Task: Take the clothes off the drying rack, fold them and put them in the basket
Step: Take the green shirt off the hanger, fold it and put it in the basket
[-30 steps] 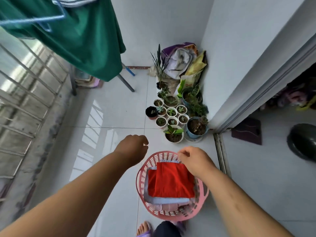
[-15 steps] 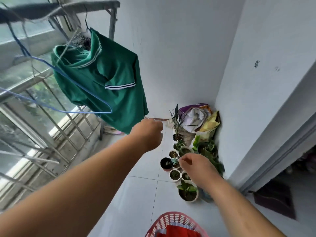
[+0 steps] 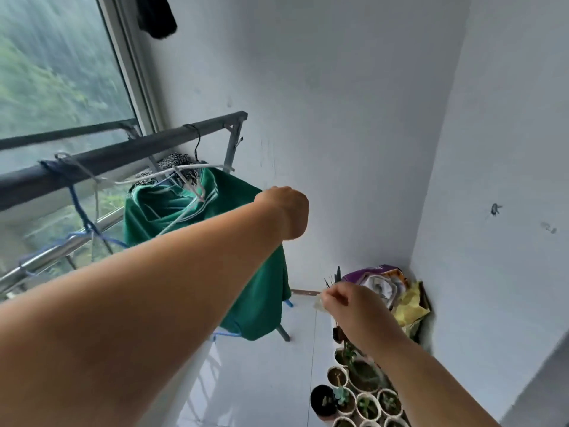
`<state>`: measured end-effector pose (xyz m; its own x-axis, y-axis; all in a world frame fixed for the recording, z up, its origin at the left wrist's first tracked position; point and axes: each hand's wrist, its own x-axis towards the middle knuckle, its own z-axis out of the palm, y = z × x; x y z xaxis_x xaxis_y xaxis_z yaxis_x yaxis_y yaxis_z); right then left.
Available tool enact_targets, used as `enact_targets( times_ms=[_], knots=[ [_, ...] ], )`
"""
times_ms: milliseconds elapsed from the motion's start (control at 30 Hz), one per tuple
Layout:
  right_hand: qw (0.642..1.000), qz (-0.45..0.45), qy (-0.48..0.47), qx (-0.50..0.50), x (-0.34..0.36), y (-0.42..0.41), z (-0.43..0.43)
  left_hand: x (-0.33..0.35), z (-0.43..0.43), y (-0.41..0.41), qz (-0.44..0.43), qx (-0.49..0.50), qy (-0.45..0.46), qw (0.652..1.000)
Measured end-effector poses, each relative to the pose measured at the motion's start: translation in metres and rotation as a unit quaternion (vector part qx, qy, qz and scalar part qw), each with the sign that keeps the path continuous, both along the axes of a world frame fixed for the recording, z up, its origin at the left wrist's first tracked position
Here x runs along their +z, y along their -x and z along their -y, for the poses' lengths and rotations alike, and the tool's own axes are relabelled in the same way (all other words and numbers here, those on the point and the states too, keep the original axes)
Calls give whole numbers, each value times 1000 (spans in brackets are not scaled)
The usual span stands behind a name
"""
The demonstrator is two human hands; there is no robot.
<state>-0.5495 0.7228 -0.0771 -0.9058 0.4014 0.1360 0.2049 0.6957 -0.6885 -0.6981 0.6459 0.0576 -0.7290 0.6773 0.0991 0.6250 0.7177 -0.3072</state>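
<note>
Compared with half a second earlier, the view had been raised: the window [image 3: 55, 72] filled the upper left, and the pink basket was no longer seen at the bottom edge. The dark metal bar of the drying rack [image 3: 123, 155] was crossed from the left edge to the centre. The green short-sleeved shirt with white stripes [image 3: 255, 303] was hung from it on a white wire hanger [image 3: 191, 167], left of centre. The left hand [image 3: 284, 211] had been lifted to just beside the shirt's shoulder, its fingers curled into a fist with nothing seen in it. Bare white tiled floor [image 3: 261, 380] was left open below the shirt. The right hand [image 3: 351, 306] was held lower right, fingers narrowly curled; whether anything was pinched could not be told. Small white plant pots [image 3: 366, 405] were crowded along the right wall [image 3: 492, 149].
</note>
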Motion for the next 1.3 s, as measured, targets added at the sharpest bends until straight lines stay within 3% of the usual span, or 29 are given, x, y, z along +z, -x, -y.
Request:
enact_targets(
  times_ms=[267,433,533,767,933,1233,1300],
  knots=[
    [999,-16,31,25,33,83,11,-4,33,77,-17,164,-84,983],
    [999,-22,12,39,50,125,26,-38,57,129,23,276,-303,912],
    [999,-23,-9,39,58,139,32,-51,66,141,40,287,-369,883],
    [998,-16,-49,32,63,153,40,-69,79,175,86,308,-384,866],
    [997,2,-66,27,66,153,40,-70,79,188,76,273,-388,877],
    [997,-3,-75,28,69,155,43,-77,90,214,131,305,-370,868],
    [997,0,-77,30,67,156,44,-77,92,215,132,295,-350,879]
  ],
)
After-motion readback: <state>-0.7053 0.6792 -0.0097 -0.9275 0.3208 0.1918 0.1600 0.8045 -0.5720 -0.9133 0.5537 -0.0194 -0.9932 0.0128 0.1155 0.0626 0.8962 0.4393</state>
